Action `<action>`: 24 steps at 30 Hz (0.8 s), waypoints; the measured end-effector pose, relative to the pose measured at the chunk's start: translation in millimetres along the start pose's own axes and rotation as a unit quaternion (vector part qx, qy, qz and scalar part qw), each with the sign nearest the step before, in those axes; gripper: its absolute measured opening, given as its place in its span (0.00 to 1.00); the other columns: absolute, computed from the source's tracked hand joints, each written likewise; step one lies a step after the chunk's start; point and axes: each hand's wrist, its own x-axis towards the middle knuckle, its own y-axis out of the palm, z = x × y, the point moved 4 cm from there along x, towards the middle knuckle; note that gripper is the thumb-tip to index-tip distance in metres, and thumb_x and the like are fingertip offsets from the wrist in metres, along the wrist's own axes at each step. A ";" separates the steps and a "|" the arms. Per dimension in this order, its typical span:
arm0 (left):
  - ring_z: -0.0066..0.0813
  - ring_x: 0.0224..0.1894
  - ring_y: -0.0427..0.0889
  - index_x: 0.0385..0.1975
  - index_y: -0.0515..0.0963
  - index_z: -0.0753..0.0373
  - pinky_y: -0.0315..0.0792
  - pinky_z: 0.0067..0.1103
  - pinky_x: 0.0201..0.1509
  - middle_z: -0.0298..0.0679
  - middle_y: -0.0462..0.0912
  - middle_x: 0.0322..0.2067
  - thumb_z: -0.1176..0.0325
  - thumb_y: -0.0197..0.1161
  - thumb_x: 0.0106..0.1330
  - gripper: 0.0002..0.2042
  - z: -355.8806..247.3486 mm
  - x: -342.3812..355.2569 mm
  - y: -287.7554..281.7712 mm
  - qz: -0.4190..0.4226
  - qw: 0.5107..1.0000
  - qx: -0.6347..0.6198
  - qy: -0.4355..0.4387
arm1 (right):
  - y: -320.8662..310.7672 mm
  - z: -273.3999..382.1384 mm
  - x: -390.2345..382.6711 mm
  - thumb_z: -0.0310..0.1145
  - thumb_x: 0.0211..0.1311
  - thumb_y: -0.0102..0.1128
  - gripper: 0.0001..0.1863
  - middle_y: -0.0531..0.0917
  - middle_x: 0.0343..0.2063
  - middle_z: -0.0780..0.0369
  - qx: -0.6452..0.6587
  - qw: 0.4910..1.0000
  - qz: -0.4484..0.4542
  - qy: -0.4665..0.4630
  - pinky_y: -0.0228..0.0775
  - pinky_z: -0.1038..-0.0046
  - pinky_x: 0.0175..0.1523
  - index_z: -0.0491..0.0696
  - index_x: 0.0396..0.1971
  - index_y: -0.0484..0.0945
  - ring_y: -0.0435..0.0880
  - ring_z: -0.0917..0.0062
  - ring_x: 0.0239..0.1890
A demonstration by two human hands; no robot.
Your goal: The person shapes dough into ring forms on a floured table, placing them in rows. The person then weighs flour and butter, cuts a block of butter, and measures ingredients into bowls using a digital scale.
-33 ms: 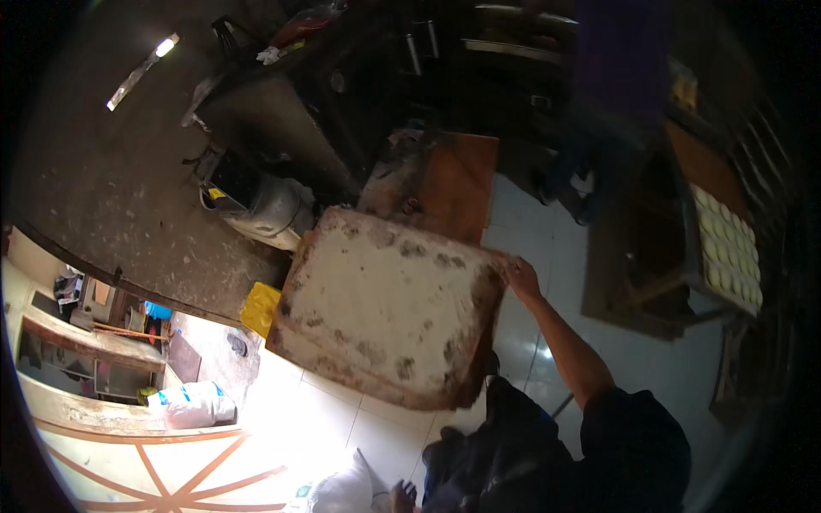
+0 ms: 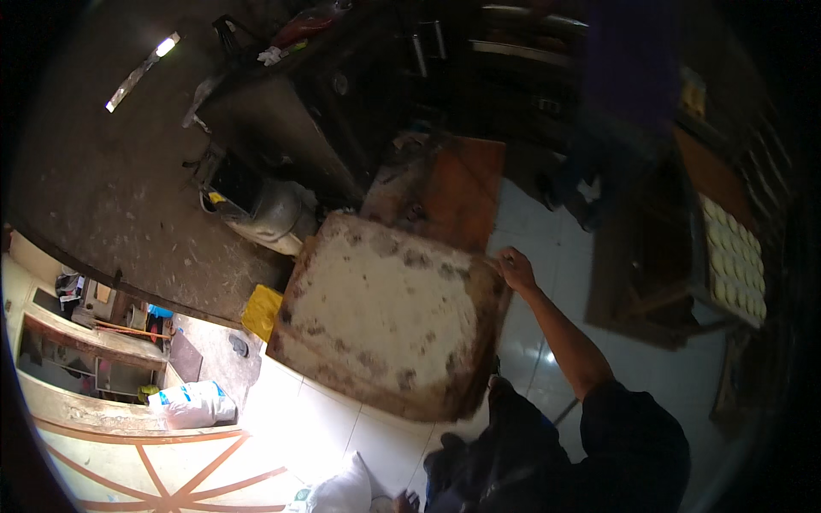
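Observation:
A worn, brown-edged wooden board point(image 2: 385, 299) with a pale, dusty top and dark blotches lies in front of me. At its right far corner is my right hand point(image 2: 516, 270), its fingers curled and closed at the edge; the bare forearm runs back to a dark sleeve. My left hand point(image 2: 405, 502) shows only in part at the lower edge, beside a white sack point(image 2: 342, 489) and away from the board. Its fingers are dark and too cut off to read. Touching or close to the board's left side is a yellow object point(image 2: 261, 312).
Beyond the board stands an orange-brown panel point(image 2: 466, 188). A metal container point(image 2: 278, 209) and a dark cabinet point(image 2: 274, 120) stand at the far left. To the right, a rack holds a tray of pale dough pieces point(image 2: 735, 261). Another person's legs point(image 2: 577, 184) are farther back.
The view has shifted slightly, so the board appears a little lower and to the right. My right hand has moved slightly up and left against the board's corner.

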 end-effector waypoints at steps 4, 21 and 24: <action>0.38 0.49 0.76 0.56 0.68 0.59 0.75 0.33 0.49 0.48 0.74 0.48 0.61 0.52 0.68 0.18 -29.0 51.4 96.4 -0.111 0.984 0.139 -0.014 | 78.9 69.1 215.0 0.29 0.65 0.51 0.17 0.79 0.38 0.60 -0.068 0.980 0.066 -0.178 0.70 0.75 0.42 0.46 0.53 0.72 0.78 0.77 0.38; 0.35 0.40 0.79 0.53 0.70 0.62 0.76 0.29 0.40 0.46 0.77 0.42 0.63 0.55 0.65 0.18 -116.4 2.6 221.4 -0.241 0.957 0.161 -0.017 | 198.6 71.8 462.9 0.45 0.67 0.46 0.19 0.68 0.57 0.59 -0.486 0.809 0.078 -0.322 0.56 0.53 0.60 0.53 0.52 0.74 0.67 0.64 0.56; 0.34 0.39 0.80 0.52 0.70 0.62 0.76 0.28 0.38 0.46 0.78 0.41 0.63 0.56 0.65 0.18 -79.6 -36.8 195.5 -0.257 0.958 0.128 -0.008 | 186.2 84.8 441.4 0.47 0.67 0.46 0.19 0.69 0.52 0.60 -0.460 0.809 0.094 -0.354 0.57 0.56 0.55 0.53 0.51 0.74 0.68 0.67 0.51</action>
